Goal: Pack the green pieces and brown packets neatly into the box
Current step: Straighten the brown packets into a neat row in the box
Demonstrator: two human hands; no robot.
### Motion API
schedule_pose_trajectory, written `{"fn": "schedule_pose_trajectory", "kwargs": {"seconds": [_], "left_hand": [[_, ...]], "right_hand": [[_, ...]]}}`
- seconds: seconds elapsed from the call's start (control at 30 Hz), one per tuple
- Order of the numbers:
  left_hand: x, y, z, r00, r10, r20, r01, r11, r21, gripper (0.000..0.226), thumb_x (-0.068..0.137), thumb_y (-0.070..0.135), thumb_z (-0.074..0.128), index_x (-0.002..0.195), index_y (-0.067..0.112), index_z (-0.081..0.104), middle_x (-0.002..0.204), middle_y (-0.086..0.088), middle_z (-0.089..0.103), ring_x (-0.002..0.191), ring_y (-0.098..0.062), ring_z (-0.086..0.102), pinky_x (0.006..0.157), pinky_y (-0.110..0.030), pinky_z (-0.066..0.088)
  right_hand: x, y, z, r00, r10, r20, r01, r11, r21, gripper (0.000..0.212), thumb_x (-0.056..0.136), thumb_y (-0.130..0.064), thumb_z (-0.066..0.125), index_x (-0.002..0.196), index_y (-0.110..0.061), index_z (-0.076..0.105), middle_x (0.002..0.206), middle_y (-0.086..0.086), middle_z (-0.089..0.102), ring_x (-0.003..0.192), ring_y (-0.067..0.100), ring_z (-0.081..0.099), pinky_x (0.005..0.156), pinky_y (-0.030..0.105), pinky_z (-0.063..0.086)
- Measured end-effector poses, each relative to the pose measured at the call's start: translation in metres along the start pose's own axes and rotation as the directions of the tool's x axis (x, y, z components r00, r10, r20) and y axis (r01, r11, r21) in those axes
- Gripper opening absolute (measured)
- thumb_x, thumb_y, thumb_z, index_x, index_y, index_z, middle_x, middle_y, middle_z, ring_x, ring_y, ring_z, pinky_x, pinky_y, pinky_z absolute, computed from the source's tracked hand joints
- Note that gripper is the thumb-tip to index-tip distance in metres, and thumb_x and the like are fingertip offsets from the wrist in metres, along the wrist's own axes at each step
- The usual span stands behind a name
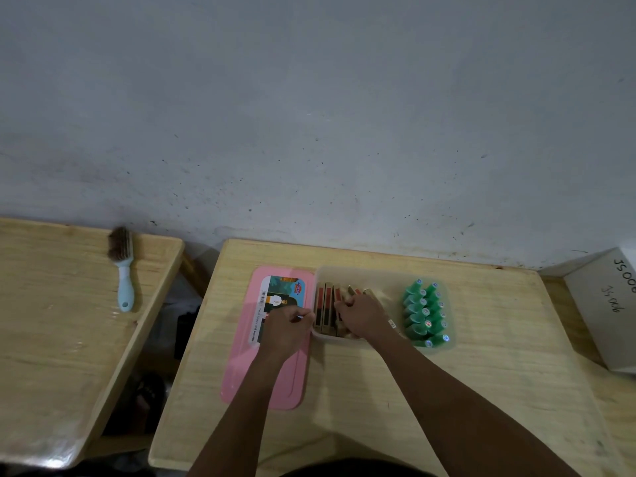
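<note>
My left hand [288,323] grips box [385,278] rim; right hand [361,316] clutches brown packets [325,304]. Leaning ones may topple onto green pieces [425,313] right of it.

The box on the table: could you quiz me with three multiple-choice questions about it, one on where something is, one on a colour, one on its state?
1. Where are the green pieces?
A. on the floor
B. in the right end of the box
C. on the other table

2. What colour is the lid beside the box?
A. blue
B. white
C. pink

3. What state is the box in?
A. open
B. closed
C. upside down

Answers:
1 B: the green pieces stand in rows inside the box's right end.
2 C: the lid's bare surface is pink.
3 A: the lid lies flat on the table to the left of the box, and the contents show from above.
</note>
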State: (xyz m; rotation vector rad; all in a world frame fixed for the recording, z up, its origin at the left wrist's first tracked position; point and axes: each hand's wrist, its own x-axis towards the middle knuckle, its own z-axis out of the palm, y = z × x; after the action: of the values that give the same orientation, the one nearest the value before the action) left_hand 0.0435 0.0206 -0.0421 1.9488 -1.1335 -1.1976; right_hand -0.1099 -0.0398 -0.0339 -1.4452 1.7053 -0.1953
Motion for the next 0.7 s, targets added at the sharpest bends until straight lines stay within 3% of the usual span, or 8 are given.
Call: {"fn": "schedule_pose_trajectory", "kwargs": {"seconds": [0.1,0.2,0.3,0.4,0.57,0.7], "left_hand": [[0.000,0.000,0.000,1.000,0.005,0.006,-0.005,1.000,-0.003,0.023,0.089,0.024,0.063,0.107,0.011,0.069,0.103,-0.008,0.072,0.095,-0.024,0.067,0.088,-0.044,0.056],[0.000,0.000,0.001,1.000,0.000,0.006,-0.001,1.000,0.004,0.023,0.089,0.024,0.062,0.108,0.011,0.069,0.105,-0.008,0.070,0.099,-0.024,0.066,0.089,-0.042,0.055],[0.000,-0.001,0.001,1.000,0.001,0.015,-0.001,1.000,0.005,0.023,0.089,0.024,0.062,0.108,0.011,0.068,0.107,-0.009,0.070,0.100,-0.024,0.066,0.090,-0.043,0.055],[0.001,-0.002,0.001,1.000,0.002,0.023,-0.002,1.000,-0.006,0.022,0.089,0.023,0.062,0.106,0.011,0.068,0.105,-0.008,0.071,0.097,-0.025,0.068,0.090,-0.046,0.054],[0.001,-0.002,0.001,1.000,0.006,0.027,-0.006,1.000,-0.019,0.021,0.090,0.023,0.061,0.106,0.010,0.068,0.101,-0.009,0.071,0.088,-0.021,0.068,0.086,-0.040,0.055],[0.000,-0.002,0.001,1.000,0.010,0.019,-0.009,1.000,-0.022,0.021,0.089,0.023,0.062,0.105,0.010,0.068,0.103,-0.009,0.071,0.091,-0.023,0.068,0.088,-0.044,0.055]], "right_hand": [[0.001,-0.001,0.004,0.997,-0.062,-0.036,0.051,0.966,-0.255,0.041,0.096,-0.039,0.049,0.082,-0.009,0.073,0.082,0.007,0.074,0.081,0.019,0.068,0.073,0.029,0.049],[0.001,0.002,0.003,0.987,-0.117,-0.112,0.068,0.925,-0.373,0.039,0.095,-0.046,0.047,0.094,-0.020,0.076,0.103,0.001,0.072,0.098,0.019,0.065,0.071,0.028,0.042],[0.001,0.013,-0.006,0.967,-0.143,-0.213,0.043,0.908,-0.417,0.038,0.097,-0.046,0.042,0.103,-0.025,0.072,0.103,0.001,0.069,0.094,0.022,0.064,0.073,0.030,0.047],[0.004,0.029,-0.015,0.942,-0.167,-0.291,-0.007,0.858,-0.514,0.028,0.091,-0.041,0.051,0.103,-0.022,0.068,0.098,0.001,0.065,0.091,0.024,0.063,0.070,0.032,0.048],[0.006,0.037,-0.016,0.964,-0.139,-0.227,-0.013,0.826,-0.563,0.028,0.085,-0.037,0.060,0.107,-0.021,0.067,0.100,0.001,0.065,0.094,0.023,0.064,0.070,0.032,0.048],[0.005,0.035,-0.014,0.962,-0.166,-0.217,0.012,0.821,-0.571,0.024,0.086,-0.036,0.061,0.106,-0.023,0.068,0.098,0.001,0.066,0.092,0.022,0.064,0.066,0.030,0.045]]}}
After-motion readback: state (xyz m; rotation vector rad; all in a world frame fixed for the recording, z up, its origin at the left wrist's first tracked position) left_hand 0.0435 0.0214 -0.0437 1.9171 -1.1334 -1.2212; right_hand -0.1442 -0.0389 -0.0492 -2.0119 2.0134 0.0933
